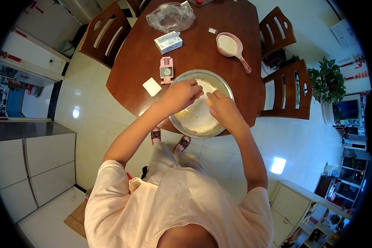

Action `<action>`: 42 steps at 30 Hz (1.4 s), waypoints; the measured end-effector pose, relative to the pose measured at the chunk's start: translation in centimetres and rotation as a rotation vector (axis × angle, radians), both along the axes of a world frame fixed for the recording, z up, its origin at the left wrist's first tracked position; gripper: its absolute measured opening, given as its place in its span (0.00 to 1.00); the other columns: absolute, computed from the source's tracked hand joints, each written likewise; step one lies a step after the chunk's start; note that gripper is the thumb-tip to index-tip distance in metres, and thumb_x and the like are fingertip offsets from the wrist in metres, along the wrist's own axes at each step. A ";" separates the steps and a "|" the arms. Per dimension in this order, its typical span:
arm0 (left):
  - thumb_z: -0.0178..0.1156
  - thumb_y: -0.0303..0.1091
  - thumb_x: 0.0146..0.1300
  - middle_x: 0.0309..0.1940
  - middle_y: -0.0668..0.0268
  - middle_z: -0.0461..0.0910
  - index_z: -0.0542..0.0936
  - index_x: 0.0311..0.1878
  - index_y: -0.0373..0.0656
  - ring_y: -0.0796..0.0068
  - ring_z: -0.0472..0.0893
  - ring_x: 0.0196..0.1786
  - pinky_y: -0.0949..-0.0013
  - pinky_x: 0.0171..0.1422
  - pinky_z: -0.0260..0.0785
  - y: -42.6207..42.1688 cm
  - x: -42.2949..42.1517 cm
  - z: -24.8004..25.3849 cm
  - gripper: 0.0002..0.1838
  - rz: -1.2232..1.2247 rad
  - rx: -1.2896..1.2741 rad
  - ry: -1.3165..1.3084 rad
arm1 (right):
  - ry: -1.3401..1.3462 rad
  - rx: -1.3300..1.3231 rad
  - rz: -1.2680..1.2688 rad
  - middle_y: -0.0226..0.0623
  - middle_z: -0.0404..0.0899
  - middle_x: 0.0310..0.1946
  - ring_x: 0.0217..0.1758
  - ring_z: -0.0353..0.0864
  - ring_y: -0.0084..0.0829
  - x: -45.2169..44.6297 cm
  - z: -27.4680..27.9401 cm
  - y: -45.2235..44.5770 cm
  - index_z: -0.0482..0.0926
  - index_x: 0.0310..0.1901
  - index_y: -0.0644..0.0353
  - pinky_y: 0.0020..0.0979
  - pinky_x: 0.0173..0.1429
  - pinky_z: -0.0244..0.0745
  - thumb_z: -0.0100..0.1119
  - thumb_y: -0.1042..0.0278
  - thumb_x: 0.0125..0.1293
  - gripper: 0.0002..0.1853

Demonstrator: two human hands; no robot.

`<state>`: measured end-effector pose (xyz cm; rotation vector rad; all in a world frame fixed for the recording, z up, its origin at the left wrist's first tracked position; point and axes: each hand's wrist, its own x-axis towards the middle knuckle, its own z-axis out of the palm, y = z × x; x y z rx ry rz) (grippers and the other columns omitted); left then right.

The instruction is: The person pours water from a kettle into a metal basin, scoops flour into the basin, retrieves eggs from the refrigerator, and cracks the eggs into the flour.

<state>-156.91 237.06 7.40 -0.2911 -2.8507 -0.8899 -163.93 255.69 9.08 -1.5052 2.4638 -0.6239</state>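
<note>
A wide metal basin (pixel 227 84) stands at the table's near edge with white flour (pixel 200 120) in it. On the flour's left side lies a wet yellowish patch (pixel 185 112) that looks like raw egg. My left hand (pixel 182 97) is over the basin, its fingers curled and pressed together; what they hold, if anything, is hidden. Close beside it, my right hand (pixel 224 108) is closed around a small rounded tan piece that looks like an eggshell (pixel 209 101). The two hands' fingertips are a small gap apart above the flour.
On the brown table (pixel 140 62) are a pink pan (pixel 230 44) of white powder, a pink device (pixel 166 69), a white square (pixel 152 87), a tissue box (pixel 168 43) and a clear plastic bag (pixel 170 17). Wooden chairs (pixel 287 91) stand around it.
</note>
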 end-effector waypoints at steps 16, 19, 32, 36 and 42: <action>0.62 0.27 0.43 0.31 0.56 0.77 0.77 0.40 0.41 0.58 0.77 0.35 0.64 0.39 0.69 1.6 2.0 -12.1 0.16 0.173 -0.066 -0.252 | -0.142 0.077 -0.145 0.47 0.72 0.37 0.39 0.75 0.46 0.7 -11.6 2.2 0.74 0.44 0.67 0.37 0.43 0.71 0.56 0.77 0.48 0.18; 0.62 0.27 0.43 0.31 0.57 0.77 0.78 0.39 0.41 0.58 0.77 0.34 0.64 0.39 0.69 1.5 2.8 -8.8 0.15 0.249 0.112 -0.151 | -0.145 -0.061 -0.218 0.47 0.73 0.37 0.38 0.75 0.46 0.1 -9.9 2.3 0.74 0.44 0.67 0.37 0.42 0.71 0.56 0.76 0.48 0.18; 0.64 0.28 0.46 0.32 0.65 0.78 0.77 0.44 0.41 0.73 0.76 0.31 0.72 0.37 0.68 1.8 2.9 -12.1 0.18 0.316 0.202 -0.212 | -0.111 -0.139 -0.340 0.42 0.75 0.36 0.34 0.77 0.32 1.0 -14.8 2.6 0.73 0.48 0.63 0.26 0.38 0.72 0.58 0.76 0.50 0.20; 0.61 0.29 0.53 0.34 0.66 0.79 0.76 0.46 0.39 0.76 0.78 0.36 0.76 0.39 0.72 1.6 3.9 -12.5 0.16 0.340 1.125 -0.414 | -0.610 -0.522 -0.455 0.35 0.77 0.35 0.37 0.77 0.24 1.9 -12.4 1.4 0.73 0.49 0.62 0.25 0.40 0.72 0.58 0.75 0.54 0.19; 0.61 0.31 0.56 0.38 0.65 0.78 0.71 0.51 0.41 0.78 0.79 0.36 0.80 0.40 0.75 0.6 4.0 -11.0 0.19 0.209 1.899 -0.696 | -0.673 -0.650 -0.300 0.40 0.71 0.52 0.52 0.72 0.30 3.6 -11.6 -2.3 0.69 0.54 0.62 0.29 0.55 0.65 0.53 0.72 0.59 0.20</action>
